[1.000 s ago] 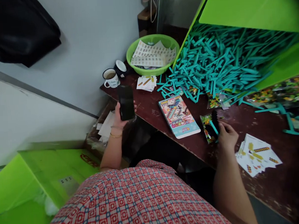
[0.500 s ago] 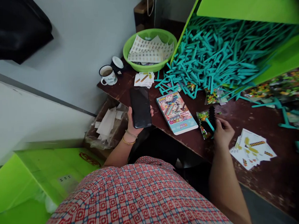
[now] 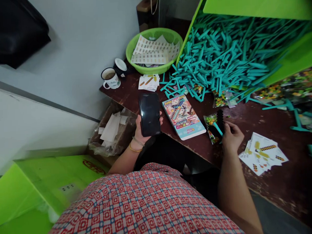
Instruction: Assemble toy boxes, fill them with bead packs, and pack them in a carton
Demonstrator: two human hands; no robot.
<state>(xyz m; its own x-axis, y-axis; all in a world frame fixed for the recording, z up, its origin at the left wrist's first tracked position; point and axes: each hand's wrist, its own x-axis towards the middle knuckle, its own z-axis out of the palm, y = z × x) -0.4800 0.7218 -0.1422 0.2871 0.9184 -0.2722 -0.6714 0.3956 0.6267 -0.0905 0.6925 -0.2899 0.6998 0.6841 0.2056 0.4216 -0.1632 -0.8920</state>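
A black smartphone point(image 3: 149, 114), its screen dark, rests in my left hand point(image 3: 141, 133), the thumb on one edge and fingertips round the other. My right hand point(image 3: 232, 136) is on the table with its fingers drawn together at the lower end of a black jagged strip point(image 3: 220, 118). Against that strip lies a small clear bag point(image 3: 211, 123) of green and orange bits, with a turquoise stick point(image 3: 218, 128) across it. Between my hands lies a colourful printed box point(image 3: 184, 117). Printed cards point(image 3: 263, 152) are fanned out to the right of my right hand.
A large green bin point(image 3: 293, 61) spills turquoise T-shaped sticks point(image 3: 218, 64) onto the table. Behind are a green basket point(image 3: 155, 67) of printed sheets, more cards point(image 3: 148, 82) and an enamel mug point(image 3: 112, 79). Bagged pieces point(image 3: 296, 86) lie right; a carton point(image 3: 110, 132) stands below left.
My left hand has brought the phone slightly right and down, closer to the printed box. The right hand stays by the black strip. The whole view has shifted a little.
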